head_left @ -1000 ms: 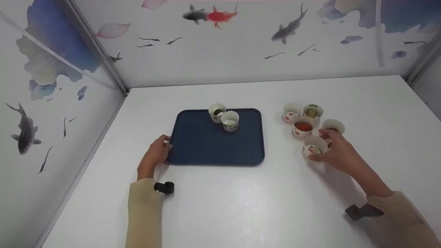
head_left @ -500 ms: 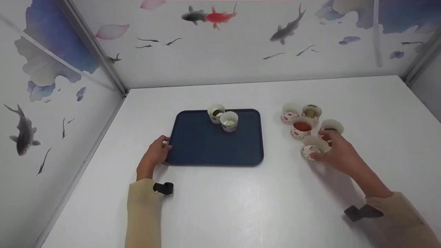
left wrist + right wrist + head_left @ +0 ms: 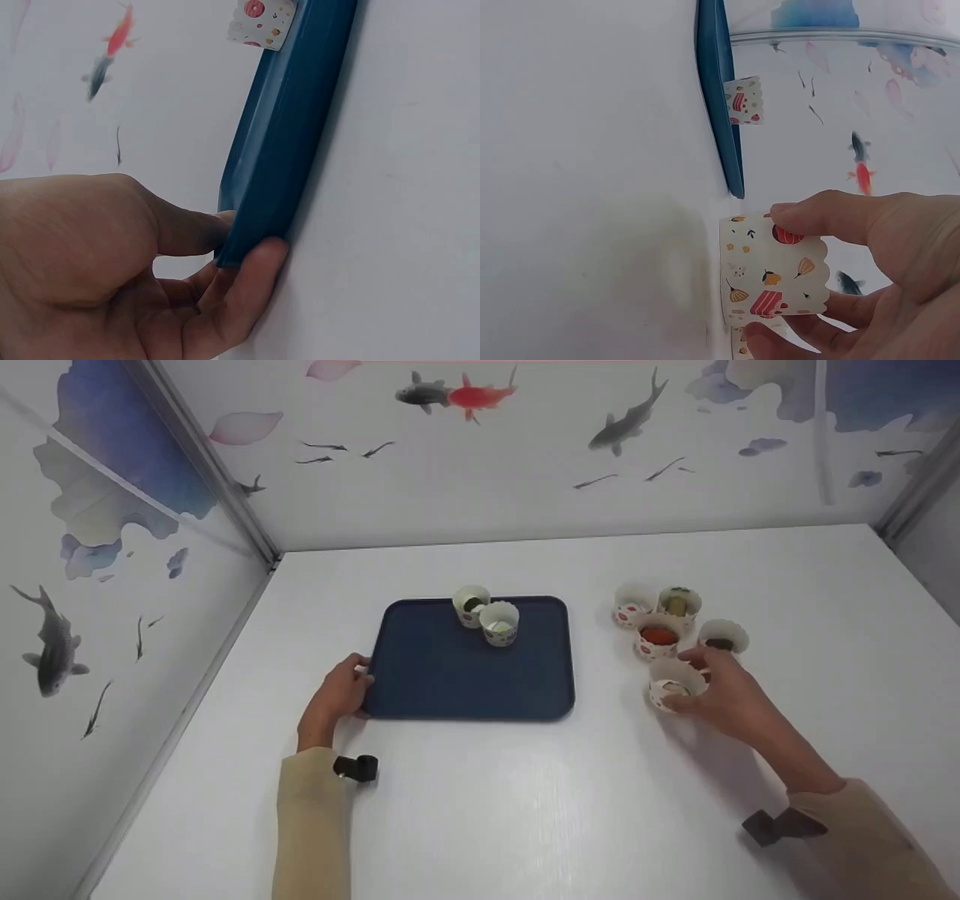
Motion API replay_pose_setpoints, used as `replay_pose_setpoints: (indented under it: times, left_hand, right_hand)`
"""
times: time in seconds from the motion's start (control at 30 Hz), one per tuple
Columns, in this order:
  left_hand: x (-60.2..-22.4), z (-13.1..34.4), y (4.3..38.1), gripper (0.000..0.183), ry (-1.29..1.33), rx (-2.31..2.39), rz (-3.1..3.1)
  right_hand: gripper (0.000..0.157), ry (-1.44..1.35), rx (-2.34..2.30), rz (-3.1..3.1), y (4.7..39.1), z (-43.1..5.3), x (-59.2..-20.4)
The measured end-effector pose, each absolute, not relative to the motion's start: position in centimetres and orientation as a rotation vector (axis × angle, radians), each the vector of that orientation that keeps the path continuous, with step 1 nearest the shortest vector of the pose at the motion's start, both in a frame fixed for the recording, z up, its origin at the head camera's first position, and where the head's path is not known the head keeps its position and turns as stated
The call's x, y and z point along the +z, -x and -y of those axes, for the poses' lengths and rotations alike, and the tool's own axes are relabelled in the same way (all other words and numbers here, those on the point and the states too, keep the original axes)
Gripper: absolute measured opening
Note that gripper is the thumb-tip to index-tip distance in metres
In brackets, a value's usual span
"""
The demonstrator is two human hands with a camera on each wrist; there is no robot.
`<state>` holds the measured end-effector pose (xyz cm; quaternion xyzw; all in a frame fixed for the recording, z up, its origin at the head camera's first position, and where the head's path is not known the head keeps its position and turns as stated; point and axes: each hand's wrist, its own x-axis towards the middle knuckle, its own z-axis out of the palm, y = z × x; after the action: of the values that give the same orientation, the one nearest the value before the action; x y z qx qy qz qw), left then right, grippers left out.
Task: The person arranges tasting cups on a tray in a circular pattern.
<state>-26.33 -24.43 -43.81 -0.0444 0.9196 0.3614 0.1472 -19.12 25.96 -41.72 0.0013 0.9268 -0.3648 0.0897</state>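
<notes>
A dark blue tray (image 3: 465,679) lies on the white table, and my left hand (image 3: 337,697) grips its left edge. In the left wrist view, the thumb is above the tray rim (image 3: 259,202) and the fingers are below it. Two paper cups stand toward the back of the tray: one with dark contents (image 3: 469,615), one with pale green contents (image 3: 499,631). To the right of the tray, my right hand (image 3: 724,690) holds a patterned paper cup (image 3: 769,266) between thumb and fingers. Something pale lies inside that cup.
Behind the held cup stand several more paper cups: one with red contents (image 3: 658,639), one with dark contents (image 3: 722,639), one with greenish-brown contents (image 3: 679,607) and one with white and red contents (image 3: 634,606). Walls printed with fish border the table.
Over the last half second my right hand has shifted slightly left with its cup, away from the dark-filled cup. The left hand and tray have stayed in place.
</notes>
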Motion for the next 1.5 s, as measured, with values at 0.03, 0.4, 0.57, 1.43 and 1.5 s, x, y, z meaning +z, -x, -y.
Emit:
replay_pose_setpoints:
  times: [0.03,0.4,0.57,1.43,1.5]
  left_hand:
    - [-43.8,24.5,26.3,0.041,0.127,1.040,-2.648]
    - [-44.0,24.4,26.3,0.040,0.127,1.060,-2.632]
    - [-43.9,24.3,26.5,0.040,0.128,1.077,-2.618]
    - [-43.9,24.5,26.5,0.042,0.119,1.071,-2.615]
    - [-44.0,24.5,26.5,0.042,0.120,1.078,-2.611]
  right_hand:
    - [0.069,-0.003,-1.087,-2.758,19.1,-25.8,-41.7]
    - [0.066,0.028,-1.133,-2.786,19.0,-23.6,-41.7]
    - [0.065,0.048,-1.134,-2.798,19.3,-22.2,-41.4]
    - [0.065,0.176,-1.451,-2.636,21.4,-15.3,-42.6]
    - [0.067,0.168,-1.478,-2.618,21.5,-14.7,-42.8]
